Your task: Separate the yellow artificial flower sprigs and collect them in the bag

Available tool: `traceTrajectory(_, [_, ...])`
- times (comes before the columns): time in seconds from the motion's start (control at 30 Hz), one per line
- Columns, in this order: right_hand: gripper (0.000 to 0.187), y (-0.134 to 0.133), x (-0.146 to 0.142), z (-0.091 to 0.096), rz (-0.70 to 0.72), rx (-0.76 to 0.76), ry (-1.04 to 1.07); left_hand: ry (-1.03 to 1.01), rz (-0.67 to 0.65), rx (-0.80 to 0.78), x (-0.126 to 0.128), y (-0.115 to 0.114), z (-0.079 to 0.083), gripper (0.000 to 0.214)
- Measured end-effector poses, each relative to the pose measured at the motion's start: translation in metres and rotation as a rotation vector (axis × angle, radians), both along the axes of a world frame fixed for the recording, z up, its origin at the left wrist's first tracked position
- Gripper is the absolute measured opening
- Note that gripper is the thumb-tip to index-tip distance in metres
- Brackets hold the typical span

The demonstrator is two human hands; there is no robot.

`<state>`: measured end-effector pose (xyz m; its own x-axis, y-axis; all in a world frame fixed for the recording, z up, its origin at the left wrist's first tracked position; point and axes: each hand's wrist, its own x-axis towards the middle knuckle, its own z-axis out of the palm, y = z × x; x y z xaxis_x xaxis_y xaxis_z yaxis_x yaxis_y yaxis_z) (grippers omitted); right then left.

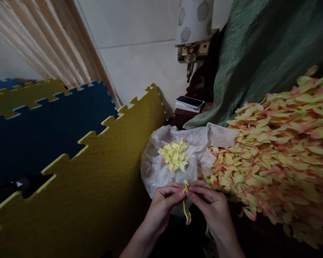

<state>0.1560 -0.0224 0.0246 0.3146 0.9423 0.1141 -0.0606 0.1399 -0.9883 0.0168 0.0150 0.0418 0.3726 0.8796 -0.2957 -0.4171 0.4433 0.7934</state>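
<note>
Between my two hands is a yellow-green artificial flower (187, 209) with pink at its lower tip. My left hand (165, 200) pinches it from the left side with thumb and forefinger. From the right, the thumb and fingers of my right hand (208, 200) close on the same piece, nearly touching the left fingertips. Just beyond the hands lies a crumpled clear plastic bag (153, 161), with a small cluster of yellow-green flowers (174, 154) in its mouth. The fingers hide part of the held piece.
A large heap of yellow and pink artificial petals (285, 150) fills the right side. Yellow foam mat (110, 186) and blue foam mat (51, 132) stand on edge at left. A phone (190, 101) rests on a box near the wall lamp (195, 25); green cloth (253, 53) hangs behind.
</note>
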Motion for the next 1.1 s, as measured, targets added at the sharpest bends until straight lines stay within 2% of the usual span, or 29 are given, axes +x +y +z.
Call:
traceTrajectory(0.17, [0.007,0.000,-0.001,0.000,-0.033,0.013,-0.022,0.031,0.034,0.053,0.000,-0.002,-0.002,0.011])
traceTrajectory(0.63, [0.003,0.000,-0.002,-0.002,-0.014,0.036,-0.053,0.091,0.034,0.111,0.002,-0.001,-0.007,0.009])
traceTrajectory(0.77, [0.002,0.000,-0.005,0.004,-0.039,0.058,-0.132,0.217,0.083,0.265,0.004,-0.004,-0.008,0.010])
traceTrajectory(0.93, [0.004,-0.003,-0.017,0.010,-0.161,0.094,-0.333,0.414,0.157,0.535,0.010,-0.011,-0.009,0.015])
traceTrajectory(1.1, [0.010,-0.002,-0.025,0.005,-0.166,0.114,-0.331,0.453,0.219,0.537,0.009,-0.006,-0.011,0.018])
